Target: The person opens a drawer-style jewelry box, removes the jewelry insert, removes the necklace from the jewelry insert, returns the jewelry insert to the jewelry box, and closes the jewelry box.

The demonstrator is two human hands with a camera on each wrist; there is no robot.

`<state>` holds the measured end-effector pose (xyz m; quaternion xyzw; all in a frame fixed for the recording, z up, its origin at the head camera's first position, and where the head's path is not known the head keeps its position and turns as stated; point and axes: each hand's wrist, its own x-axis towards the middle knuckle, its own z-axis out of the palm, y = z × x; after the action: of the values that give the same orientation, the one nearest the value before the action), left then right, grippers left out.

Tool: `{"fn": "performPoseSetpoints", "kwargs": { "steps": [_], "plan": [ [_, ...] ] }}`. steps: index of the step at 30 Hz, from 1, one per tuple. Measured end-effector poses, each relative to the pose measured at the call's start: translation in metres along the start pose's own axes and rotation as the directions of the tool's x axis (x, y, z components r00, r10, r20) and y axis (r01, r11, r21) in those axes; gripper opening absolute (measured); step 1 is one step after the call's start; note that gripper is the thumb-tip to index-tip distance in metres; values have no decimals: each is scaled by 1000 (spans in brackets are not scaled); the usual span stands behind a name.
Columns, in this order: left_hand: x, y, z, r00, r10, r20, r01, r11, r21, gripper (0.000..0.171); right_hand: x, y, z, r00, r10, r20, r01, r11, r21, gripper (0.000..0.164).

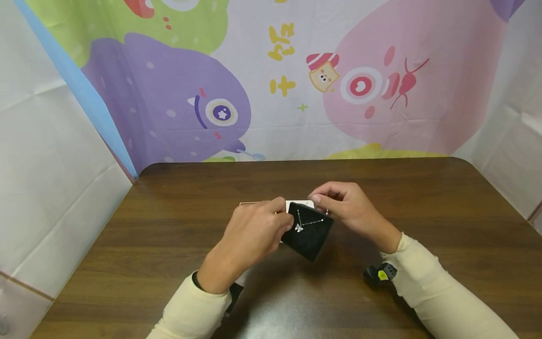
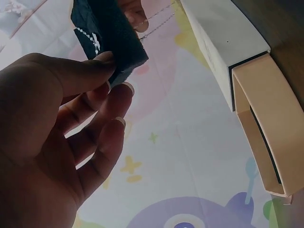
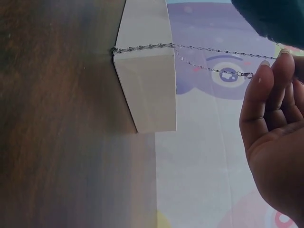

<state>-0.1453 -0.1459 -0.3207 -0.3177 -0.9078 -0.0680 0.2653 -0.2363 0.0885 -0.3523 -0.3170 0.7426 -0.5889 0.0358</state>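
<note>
My left hand (image 1: 254,230) pinches the edge of a black velvety jewelry pad (image 1: 313,242) between thumb and fingers, tilted above the table. Across the pad's face lies a silver necklace (image 1: 313,221) with a small butterfly-shaped pendant (image 1: 298,228). At the pad's upper right corner, my right hand (image 1: 349,207) holds part of the necklace chain between thumb and fingertips. In the right wrist view the loose chain (image 3: 223,51) stretches away from those fingers, a clasp (image 3: 247,75) near its end. Part of the pad is hidden behind my left fingers.
Behind the hands is a white box (image 2: 223,33) with its cream-coloured drawer (image 2: 280,128) partly slid out. The brown wooden table (image 1: 169,263) reaches back to a cartoon-printed curtain (image 1: 288,113). White panels (image 1: 55,155) flank the table.
</note>
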Motion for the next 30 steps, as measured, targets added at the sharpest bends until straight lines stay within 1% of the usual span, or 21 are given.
{"fn": "performPoseSetpoints", "kwargs": {
  "steps": [4, 8, 11, 17, 23, 30],
  "plan": [
    [0, 0, 0, 1000, 14, 6, -14, 1000, 14, 18, 0, 1, 0, 1000, -7, 10, 7, 1000, 7, 15],
    [0, -1, 1, 1000, 14, -4, -14, 1000, 28, 20, 0, 0, 1, 1000, -11, 18, 11, 1000, 12, 17],
    [0, -1, 2, 1000, 4, -4, -4, 999, 41, 21, 0, -1, 1, 1000, -6, 20, 5, 1000, 17, 16],
    [-2, -4, 2, 1000, -18, 18, 17, 998, 60, 23, 0, -3, 2, 1000, 0, 27, 0, 1000, 20, 12],
    [-2, -5, 4, 999, 7, 33, -10, 996, 86, 22, -1, -7, 5, 999, -22, 44, 23, 999, -26, 9],
    [-3, -6, 6, 999, -2, 34, -2, 995, 96, 21, -1, -10, 6, 998, -29, 53, 32, 997, -67, 8]
  ]
}}
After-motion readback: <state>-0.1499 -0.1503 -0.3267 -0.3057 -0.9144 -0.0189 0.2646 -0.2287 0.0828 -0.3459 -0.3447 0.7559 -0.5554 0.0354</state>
